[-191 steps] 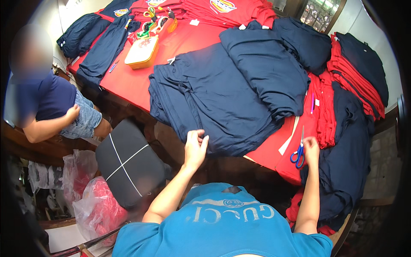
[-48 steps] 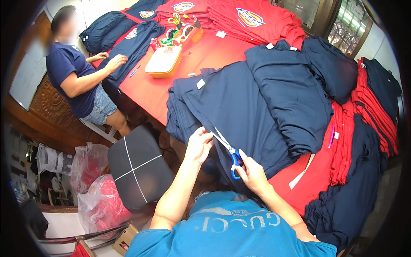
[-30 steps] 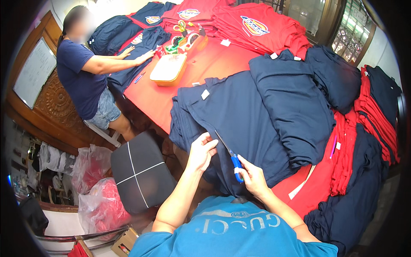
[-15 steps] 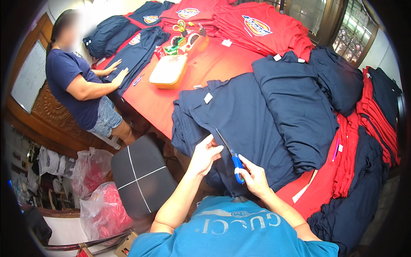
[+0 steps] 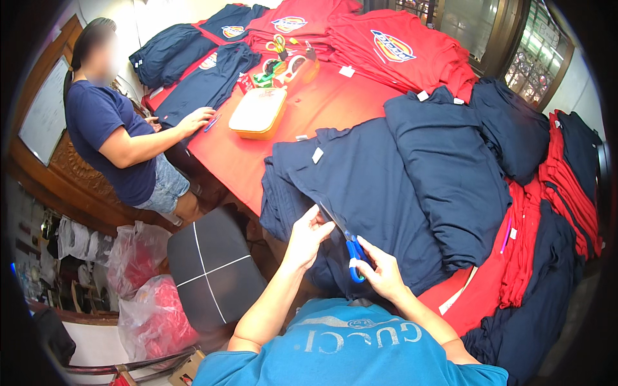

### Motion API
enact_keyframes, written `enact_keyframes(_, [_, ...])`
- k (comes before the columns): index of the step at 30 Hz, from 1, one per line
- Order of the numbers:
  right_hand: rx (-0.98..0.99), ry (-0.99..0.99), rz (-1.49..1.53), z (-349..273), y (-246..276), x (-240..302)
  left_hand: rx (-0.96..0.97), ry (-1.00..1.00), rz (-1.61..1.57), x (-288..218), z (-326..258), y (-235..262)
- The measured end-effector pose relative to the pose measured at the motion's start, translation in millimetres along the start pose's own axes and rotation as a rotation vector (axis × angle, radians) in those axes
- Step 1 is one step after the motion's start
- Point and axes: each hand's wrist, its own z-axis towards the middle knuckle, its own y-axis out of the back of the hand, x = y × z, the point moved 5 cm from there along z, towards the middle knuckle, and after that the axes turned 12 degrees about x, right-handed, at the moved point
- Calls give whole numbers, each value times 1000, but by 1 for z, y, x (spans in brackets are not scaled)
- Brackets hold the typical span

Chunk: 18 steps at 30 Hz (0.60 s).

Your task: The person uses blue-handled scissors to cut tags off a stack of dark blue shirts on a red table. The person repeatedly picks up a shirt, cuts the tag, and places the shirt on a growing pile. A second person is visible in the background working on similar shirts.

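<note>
My right hand [image 5: 381, 267] grips a pair of blue-handled scissors [image 5: 352, 249], fingers in the loops. The blades point up and left, over a navy shirt [image 5: 360, 174] spread on the stack before me. My left hand [image 5: 308, 237] pinches the near left edge of that shirt, its fingertips right beside the blades. Any loose thread between those fingers is too small to make out. A white label [image 5: 317, 155] shows on the navy fabric near its far edge.
Beyond lies a red-covered table [image 5: 309, 109] with a white-lidded yellow box [image 5: 257, 112] and tape rolls. Navy shirts [image 5: 444, 174] and red shirts [image 5: 405, 48] are stacked around. A co-worker [image 5: 116, 128] stands at the left. A black chair [image 5: 215, 267] and plastic bags [image 5: 158, 315] are at lower left.
The scissors have shifted slightly left, closer to my left fingertips. The co-worker's one hand has moved right to a pen on the table; the other has drawn back toward the body.
</note>
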Motion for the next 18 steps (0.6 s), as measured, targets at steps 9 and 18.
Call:
enact_keyframes(9, [97,-330,397,-1,2,-9,-68,-1,-158,2,15,18])
enact_keyframes(18, [120,-294,218,18,9,-8,-9,25,4,-3,11,10])
